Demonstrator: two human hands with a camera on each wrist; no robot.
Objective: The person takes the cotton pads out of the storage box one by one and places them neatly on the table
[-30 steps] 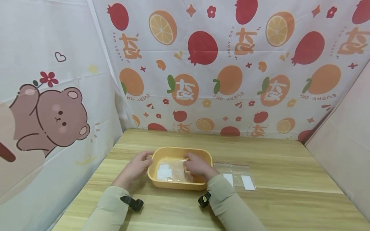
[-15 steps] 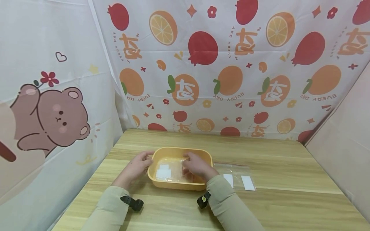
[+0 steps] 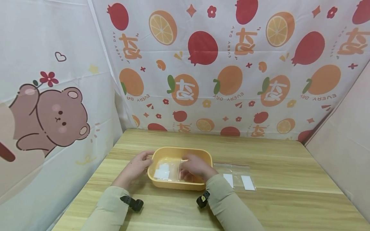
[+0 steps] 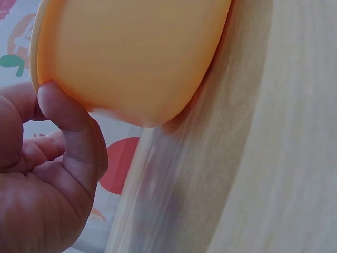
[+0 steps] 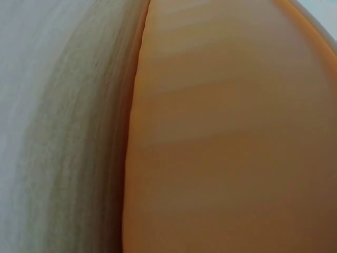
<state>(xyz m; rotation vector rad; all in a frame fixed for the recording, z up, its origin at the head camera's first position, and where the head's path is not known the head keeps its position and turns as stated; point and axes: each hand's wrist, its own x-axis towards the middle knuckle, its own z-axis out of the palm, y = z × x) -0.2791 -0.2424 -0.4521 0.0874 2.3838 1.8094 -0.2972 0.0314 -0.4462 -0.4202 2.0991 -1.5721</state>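
Note:
A yellow rounded basin (image 3: 176,185) stands on the wooden table in the head view. My left hand (image 3: 138,166) grips its left rim; the left wrist view has the thumb (image 4: 66,113) against the wall and fingers behind it. Reaching in from the right, my right hand (image 3: 198,166) holds the red-edged side of a clear zip bag (image 3: 174,170), its fingertips partly hidden. White pieces (image 3: 162,174) show in or under the bag at the basin's left. Only the basin's outer wall (image 5: 226,147) and the tabletop fill the right wrist view; that hand is out of it.
Right of the basin, clear zip bags (image 3: 237,178) with white labels lie flat on the wooden table (image 3: 289,192), partly behind my right wrist. Patterned cloth (image 3: 225,57) hangs behind the table, and more cloth hangs on both sides.
My right hand has shifted slightly left inside the basin, and the zip bag's edge has moved left with it. The white piece has slid and tilted a little. My left hand stays on the rim.

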